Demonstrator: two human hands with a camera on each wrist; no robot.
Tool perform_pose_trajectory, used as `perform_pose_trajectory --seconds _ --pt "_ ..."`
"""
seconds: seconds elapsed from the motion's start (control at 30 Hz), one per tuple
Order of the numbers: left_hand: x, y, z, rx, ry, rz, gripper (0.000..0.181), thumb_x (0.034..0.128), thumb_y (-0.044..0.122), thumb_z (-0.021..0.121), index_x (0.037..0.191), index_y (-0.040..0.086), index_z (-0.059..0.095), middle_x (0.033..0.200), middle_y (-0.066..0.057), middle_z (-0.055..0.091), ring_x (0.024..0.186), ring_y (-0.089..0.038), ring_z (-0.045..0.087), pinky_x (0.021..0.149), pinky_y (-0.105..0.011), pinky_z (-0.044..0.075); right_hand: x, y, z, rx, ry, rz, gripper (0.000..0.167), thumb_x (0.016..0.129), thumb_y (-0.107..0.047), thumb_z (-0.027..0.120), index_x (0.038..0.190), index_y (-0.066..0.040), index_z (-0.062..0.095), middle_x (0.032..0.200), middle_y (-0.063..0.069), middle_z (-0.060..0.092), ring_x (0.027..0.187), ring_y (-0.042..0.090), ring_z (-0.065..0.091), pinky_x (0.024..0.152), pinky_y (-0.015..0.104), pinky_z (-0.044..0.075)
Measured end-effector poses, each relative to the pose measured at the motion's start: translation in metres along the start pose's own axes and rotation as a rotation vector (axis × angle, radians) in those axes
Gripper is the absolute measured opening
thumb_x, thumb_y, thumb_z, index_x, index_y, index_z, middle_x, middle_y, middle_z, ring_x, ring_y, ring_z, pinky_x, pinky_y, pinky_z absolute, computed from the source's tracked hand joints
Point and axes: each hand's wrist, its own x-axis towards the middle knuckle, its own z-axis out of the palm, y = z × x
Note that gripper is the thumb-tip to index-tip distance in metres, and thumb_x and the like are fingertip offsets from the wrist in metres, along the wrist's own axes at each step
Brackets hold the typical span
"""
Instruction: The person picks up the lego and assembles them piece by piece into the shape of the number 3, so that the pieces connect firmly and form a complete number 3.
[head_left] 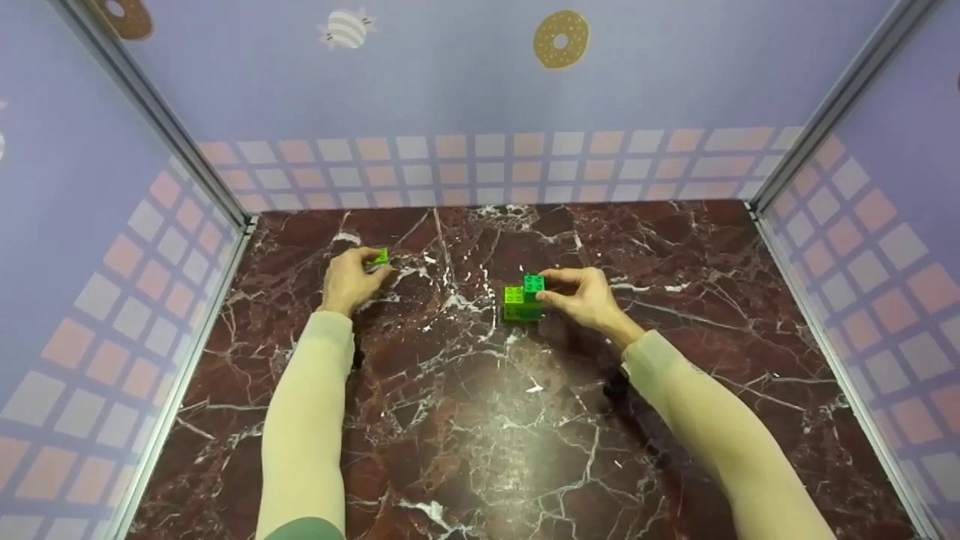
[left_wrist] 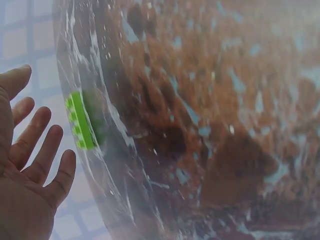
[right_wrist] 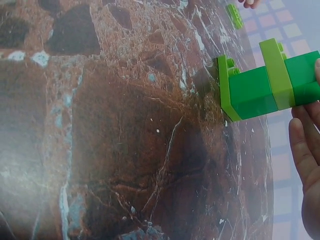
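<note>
My left hand [head_left: 349, 282] hovers by a flat lime-green toy building brick [head_left: 381, 256] on the tabletop. In the left wrist view its relaxed fingers [left_wrist: 37, 135] are spread apart from that brick [left_wrist: 80, 121]. Right of the middle stands a small stack. From the bottom it has a lime-green plate [right_wrist: 224, 90], a dark green block [right_wrist: 253, 93], another lime-green plate [right_wrist: 276, 75] and a dark green top block [head_left: 534, 286]. With thumb and fingers, my right hand [head_left: 590, 298] pinches the top block on its right side. Part of that block is cut off in the right wrist view.
The tabletop [head_left: 465, 420] is dark red marble-patterned with white veins. Lilac panels with a pink-and-white checked band form a back wall [head_left: 450, 90] and two side walls, joined by grey metal corner posts [head_left: 825, 105].
</note>
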Motion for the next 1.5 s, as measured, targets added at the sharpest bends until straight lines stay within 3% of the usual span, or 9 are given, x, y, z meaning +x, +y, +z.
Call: perform_pose_trajectory --seconds 0.23,0.47,0.63,0.7,0.87,0.97,1.2,1.5 --pt "0.007 -0.013 -0.003 0.024 -0.011 -0.053 0.049 0.1037 0.036 0.079 0.144 0.008 0.075 0.147 -0.019 0.076 0.135 -0.048 0.070 0.115 -0.064 0.054 0.001 -0.002 0.001 0.013 -0.005 -0.003 0.038 0.090 -0.005 0.093 0.126 0.001 0.083 0.126 0.025 0.082 0.106 0.044 0.084 0.090 0.032 0.070" --pt "0.014 -0.022 -0.004 0.057 -0.008 -0.053 0.055 0.1032 0.031 0.078 0.148 0.001 0.070 0.147 -0.029 0.072 0.137 -0.053 0.066 0.121 -0.066 0.050 0.001 -0.002 0.001 0.063 -0.019 -0.009 0.039 0.090 -0.001 0.091 0.127 0.006 0.081 0.123 0.029 0.082 0.105 0.042 0.084 0.085 0.021 0.067" --pt "0.020 -0.025 -0.004 0.056 -0.013 -0.065 0.058 0.1032 0.027 0.079 0.151 -0.003 0.066 0.147 -0.032 0.070 0.137 -0.054 0.064 0.123 -0.065 0.048 0.003 0.000 0.000 0.055 -0.016 -0.018 0.039 0.090 -0.003 0.092 0.127 0.005 0.082 0.125 0.028 0.082 0.108 0.047 0.083 0.086 0.021 0.067" --pt "0.023 -0.024 -0.004 0.052 -0.013 -0.063 0.059 0.1026 0.026 0.080 0.152 -0.003 0.065 0.147 -0.032 0.070 0.138 -0.054 0.065 0.123 -0.065 0.049 0.003 0.001 -0.001 0.033 -0.009 -0.018 0.039 0.089 -0.005 0.093 0.126 0.003 0.083 0.125 0.027 0.082 0.109 0.047 0.083 0.088 0.024 0.068" --pt "0.032 -0.021 -0.004 0.053 -0.025 -0.055 0.063 0.1018 0.027 0.081 0.154 -0.003 0.064 0.152 -0.032 0.068 0.142 -0.054 0.063 0.124 -0.066 0.048 0.002 0.000 -0.002 -0.027 0.008 -0.015 0.039 0.088 -0.007 0.094 0.125 -0.001 0.084 0.125 0.023 0.083 0.113 0.046 0.082 0.101 0.050 0.067" --pt "0.035 -0.021 -0.003 0.062 -0.046 -0.060 0.064 0.1028 0.027 0.080 0.156 -0.004 0.061 0.155 -0.032 0.065 0.145 -0.055 0.060 0.125 -0.066 0.047 0.001 -0.001 -0.001 -0.023 0.006 -0.016 0.039 0.088 -0.006 0.094 0.126 0.000 0.084 0.125 0.024 0.083 0.114 0.047 0.082 0.103 0.059 0.065" --pt "0.038 -0.020 0.005 0.048 -0.106 -0.101 0.070 0.1049 0.027 0.076 0.163 -0.005 0.052 0.165 -0.032 0.056 0.152 -0.054 0.055 0.129 -0.065 0.044 0.002 0.001 0.001 0.013 -0.004 0.002 0.038 0.089 -0.003 0.092 0.126 0.002 0.083 0.125 0.026 0.082 0.112 0.054 0.080 0.096 0.047 0.069" --pt "0.038 -0.018 0.010 0.060 -0.109 -0.110 0.064 0.1049 0.020 0.078 0.159 -0.005 0.057 0.158 -0.033 0.063 0.145 -0.054 0.060 0.126 -0.064 0.047 0.001 0.001 0.000 0.014 -0.019 -0.005 0.039 0.090 -0.004 0.092 0.127 0.003 0.082 0.122 0.027 0.083 0.108 0.051 0.082 0.095 0.049 0.069"
